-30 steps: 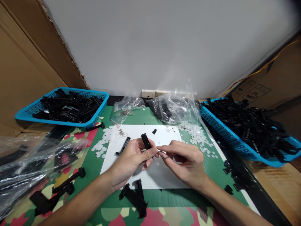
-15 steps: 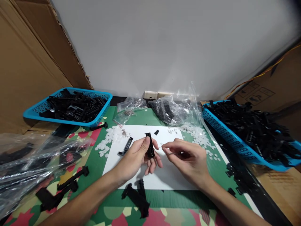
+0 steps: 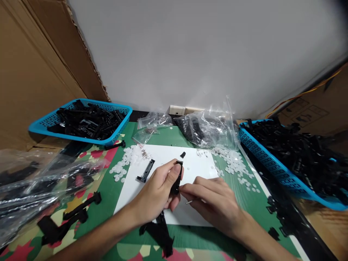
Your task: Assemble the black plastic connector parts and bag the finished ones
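My left hand (image 3: 160, 183) is closed round a narrow black plastic part (image 3: 178, 177), held upright over the white paper (image 3: 127, 195) with the thumb on its face. The fingertips of my right hand (image 3: 212, 197) are pinched at the lower end of that part. A thin metal rod (image 3: 191, 201) sticks out from under the right fingers; most of it is hidden. Whether a small piece is between the right fingertips, I cannot make out. Left of the hands lies a similar black part (image 3: 146, 170). Past them is a small black piece (image 3: 183, 154).
Blue baskets of black parts stand at left (image 3: 108, 139) and right (image 3: 274, 170). White discs (image 3: 121, 166) and tiny metal pieces (image 3: 145, 154) lie scattered around. Clear plastic bags (image 3: 206, 127) rest by the wall. More black parts (image 3: 160, 235) lie near the front edge.
My right hand has moved left and down, bringing its fingertips from beside the black part to its lower end. The left hand has turned the part slightly and lowered it.
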The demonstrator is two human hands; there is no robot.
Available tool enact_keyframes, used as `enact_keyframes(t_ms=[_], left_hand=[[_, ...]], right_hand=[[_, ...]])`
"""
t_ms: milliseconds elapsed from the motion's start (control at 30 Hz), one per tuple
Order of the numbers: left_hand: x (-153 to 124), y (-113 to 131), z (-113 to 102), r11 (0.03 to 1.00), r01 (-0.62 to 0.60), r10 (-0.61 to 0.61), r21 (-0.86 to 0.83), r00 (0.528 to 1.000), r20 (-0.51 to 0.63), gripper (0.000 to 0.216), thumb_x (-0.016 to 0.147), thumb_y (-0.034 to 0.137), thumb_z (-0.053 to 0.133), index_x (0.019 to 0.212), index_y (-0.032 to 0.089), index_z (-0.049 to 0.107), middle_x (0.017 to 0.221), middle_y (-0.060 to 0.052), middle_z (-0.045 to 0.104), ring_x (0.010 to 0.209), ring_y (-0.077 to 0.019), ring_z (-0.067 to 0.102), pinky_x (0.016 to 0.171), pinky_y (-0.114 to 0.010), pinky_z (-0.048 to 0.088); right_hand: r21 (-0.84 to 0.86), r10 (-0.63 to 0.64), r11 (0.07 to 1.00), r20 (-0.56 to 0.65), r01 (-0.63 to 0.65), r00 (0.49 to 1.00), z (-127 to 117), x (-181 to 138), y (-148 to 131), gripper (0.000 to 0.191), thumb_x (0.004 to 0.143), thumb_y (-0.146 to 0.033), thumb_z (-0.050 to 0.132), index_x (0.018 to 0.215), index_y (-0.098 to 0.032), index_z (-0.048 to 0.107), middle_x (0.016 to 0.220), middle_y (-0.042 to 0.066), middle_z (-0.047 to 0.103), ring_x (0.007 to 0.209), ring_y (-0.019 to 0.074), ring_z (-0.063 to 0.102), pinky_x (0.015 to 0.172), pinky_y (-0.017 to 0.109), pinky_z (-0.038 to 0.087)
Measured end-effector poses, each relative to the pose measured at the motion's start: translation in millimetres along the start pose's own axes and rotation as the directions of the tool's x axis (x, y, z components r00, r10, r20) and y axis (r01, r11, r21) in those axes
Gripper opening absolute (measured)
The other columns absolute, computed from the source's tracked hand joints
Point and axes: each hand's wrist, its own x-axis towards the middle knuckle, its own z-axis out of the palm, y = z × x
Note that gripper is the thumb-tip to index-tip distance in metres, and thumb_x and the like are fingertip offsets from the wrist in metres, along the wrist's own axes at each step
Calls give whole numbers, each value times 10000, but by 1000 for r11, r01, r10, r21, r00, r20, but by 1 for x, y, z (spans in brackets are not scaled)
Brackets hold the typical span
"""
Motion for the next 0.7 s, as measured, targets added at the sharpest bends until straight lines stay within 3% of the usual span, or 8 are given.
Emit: enact_keyframes(t_ms=[200, 400, 500, 700], left_hand=[[-3, 2, 0, 999, -29, 29, 43, 999, -12, 464, 1044, 678, 437, 970, 223, 480, 529, 81, 477, 409, -64, 405, 372, -128, 243], [-6, 4, 0, 993, -72, 74, 93, 997, -22, 442, 1069, 631, 432, 946, 208, 479, 646, 75, 438, 526, -56, 479, 467, -128, 309], [-8, 6, 1, 988, -100, 104, 117, 994, -28, 460, 1067, 634, 431, 915, 201, 468, 688, 73, 406, 555, -52, 440, 513, -136, 349], [-10, 9, 4, 996, 48, -44, 75, 998, -53, 502, 1008, 724, 462, 970, 224, 465, 818, 44, 380, 736, -102, 394, 570, -124, 393]], right_hand=[[-40, -133, 990, 52, 135, 990, -8, 3, -2, 246, 1079, -72, 432, 1177, -79, 658, 708, 2, 515, 552, 126, 432, 517, 283, 330], [-50, -147, 988, 7, 147, 989, -8, 2, -2, 251, 1057, -47, 445, 1203, -68, 649, 698, 7, 513, 542, 129, 407, 502, 298, 296], [-81, -131, 988, -28, 129, 991, -9, 0, -5, 242, 1046, -47, 483, 1221, -80, 646, 709, 12, 549, 558, 128, 456, 534, 294, 344], [-85, -105, 991, -24, 103, 994, -11, -3, -9, 266, 1036, -39, 478, 1241, -67, 647, 730, 19, 571, 575, 132, 495, 560, 302, 378]])
